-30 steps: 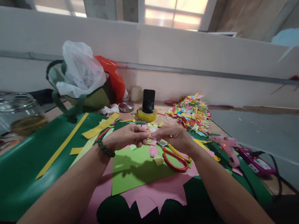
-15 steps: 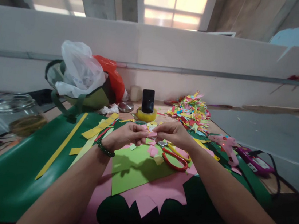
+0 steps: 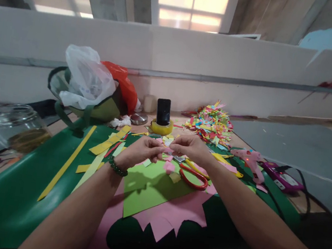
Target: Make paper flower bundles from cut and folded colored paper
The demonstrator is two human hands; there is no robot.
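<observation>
- The left hand (image 3: 142,152) is nearly closed, thumb against fingers on a small pink paper piece (image 3: 166,150); so slight a piece seems to call for a fingertip pinch.
- The right hand (image 3: 192,148) is bent over from the other side, thumb and fingers drawn together at the piece's far end, perhaps to steady it; whether they grip it I cannot tell.
- Both hands are raised over the light-green sheet (image 3: 144,195), which lies on the pink sheet (image 3: 185,208), probably kept there as stock.
- The red-handled scissors (image 3: 191,184) lie just beside the right hand, handles toward the person, which would make them easy to pick up.
- Beyond the hands, the phone (image 3: 163,112) is upright in the tape roll (image 3: 161,128), which appears to serve as its stand.
- Bright cut paper (image 3: 210,124) is heaped on the tabletop (image 3: 241,140), apart from the loose scraps, likely to keep it together.
- To the right, the pink glue gun (image 3: 250,159) rests near the purple box (image 3: 283,178), within likely reach.
</observation>
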